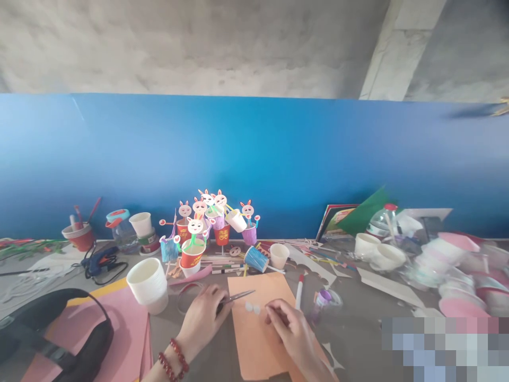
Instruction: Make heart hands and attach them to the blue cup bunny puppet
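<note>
My left hand, with a red bead bracelet on its wrist, is closed around a pair of scissors whose blades point right over orange paper. Two small white round pieces lie on that paper between my hands. Over the paper's right part, my right hand has thumb and fingers pinched together; what they hold, if anything, is hidden. A red-capped white marker lies just beyond my right hand. Behind stand several paper cups with rabbit faces.
A stack of white cups stands left, near pink paper and black headphones. A blue glue gun lies behind them. Further right are a purple-topped small jar, paper scraps and a pile of cups. A blue panel closes the back.
</note>
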### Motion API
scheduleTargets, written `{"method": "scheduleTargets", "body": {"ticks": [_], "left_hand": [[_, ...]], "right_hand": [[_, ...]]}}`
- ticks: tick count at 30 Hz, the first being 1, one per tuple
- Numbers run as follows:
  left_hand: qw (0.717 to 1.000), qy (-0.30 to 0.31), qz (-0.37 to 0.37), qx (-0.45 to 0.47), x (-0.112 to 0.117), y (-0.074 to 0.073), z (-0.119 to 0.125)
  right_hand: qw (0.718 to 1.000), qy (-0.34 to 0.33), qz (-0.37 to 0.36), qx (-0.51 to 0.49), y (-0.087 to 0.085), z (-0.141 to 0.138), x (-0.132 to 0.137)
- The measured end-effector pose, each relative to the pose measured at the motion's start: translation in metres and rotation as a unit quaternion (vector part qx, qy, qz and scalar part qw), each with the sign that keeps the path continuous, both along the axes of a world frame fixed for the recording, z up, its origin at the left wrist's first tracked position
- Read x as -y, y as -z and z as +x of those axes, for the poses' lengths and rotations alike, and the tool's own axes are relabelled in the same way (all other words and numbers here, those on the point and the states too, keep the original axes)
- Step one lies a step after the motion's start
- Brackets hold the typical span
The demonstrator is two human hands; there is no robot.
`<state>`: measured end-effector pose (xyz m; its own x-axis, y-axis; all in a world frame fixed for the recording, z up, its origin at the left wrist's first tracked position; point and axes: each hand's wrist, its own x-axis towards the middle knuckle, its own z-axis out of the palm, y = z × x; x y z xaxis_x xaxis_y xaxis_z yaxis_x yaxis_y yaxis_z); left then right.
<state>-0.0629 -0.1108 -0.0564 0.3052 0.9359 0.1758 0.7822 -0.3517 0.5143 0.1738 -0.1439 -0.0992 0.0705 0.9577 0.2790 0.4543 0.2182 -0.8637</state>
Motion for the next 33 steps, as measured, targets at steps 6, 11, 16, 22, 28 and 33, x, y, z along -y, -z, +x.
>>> {"method": "scheduleTargets", "body": {"ticks": [6, 11, 16, 22, 28, 33], "left_hand": [[0.994, -0.034, 0.014, -0.104, -0.004, 0.018, -0.003], [0.988, -0.037, 0.029, -0.148, -0.003, 0.023, 0.001], [0.985, -0.037, 0.030, -0.164, -0.005, 0.025, 0.005], [0.984, -0.044, 0.034, -0.168, -0.008, 0.026, 0.009], [0.985, -0.052, 0.031, -0.163, -0.010, 0.021, 0.010], [0.992, 0.032, 0.027, -0.116, -0.008, 0.016, 0.028]], "right_hand": [[0.998, 0.026, -0.033, 0.039, 0.006, 0.010, -0.007], [0.995, 0.038, -0.053, 0.077, 0.008, 0.010, -0.009], [0.990, 0.040, -0.067, 0.120, 0.007, 0.010, -0.008], [0.982, 0.048, -0.073, 0.167, 0.004, 0.007, -0.007], [0.975, 0.032, -0.063, 0.211, 0.007, 0.002, -0.008], [0.969, -0.008, -0.039, 0.244, 0.015, 0.000, -0.009]]}}
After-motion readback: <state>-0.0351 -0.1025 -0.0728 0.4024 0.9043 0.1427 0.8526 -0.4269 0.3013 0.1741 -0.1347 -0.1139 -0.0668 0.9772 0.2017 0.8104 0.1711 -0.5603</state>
